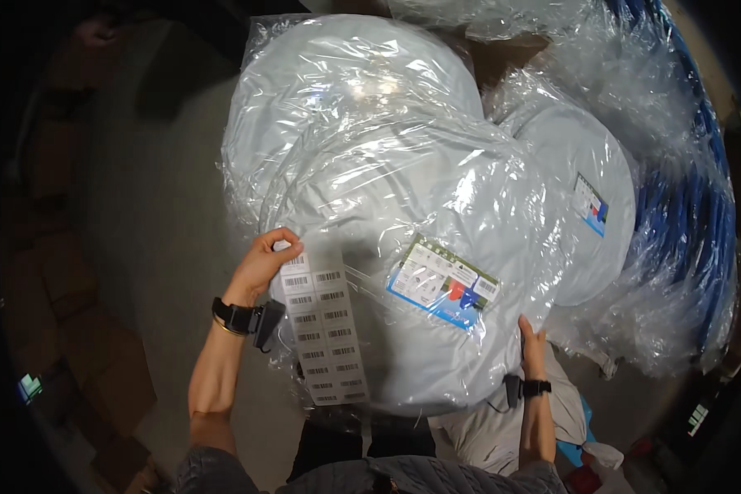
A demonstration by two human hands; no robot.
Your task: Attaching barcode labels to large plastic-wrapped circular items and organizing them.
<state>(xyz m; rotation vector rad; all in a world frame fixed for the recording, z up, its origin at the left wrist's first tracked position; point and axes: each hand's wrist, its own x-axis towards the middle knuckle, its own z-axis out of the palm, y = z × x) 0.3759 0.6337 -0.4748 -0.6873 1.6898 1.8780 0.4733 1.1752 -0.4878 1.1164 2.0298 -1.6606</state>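
Note:
My left hand (265, 257) pinches the top edge of a long white sheet of barcode stickers (325, 329), which hangs down over the near left part of a round, pale grey package (370, 198). The package is wrapped in clear shiny plastic. A colourful printed label (444, 281) lies on its face, right of the sticker sheet. On the right, my right hand (533, 342) grips the package's edge; some of its fingers are hidden.
Another wrapped round package (346, 62) lies beyond the near one, and a third (580, 156) with its own label is at the right. Further right are blue items under clear plastic (675, 198). Cardboard boxes (99, 337) stand at the left, and pale sacks (485, 436) lie below.

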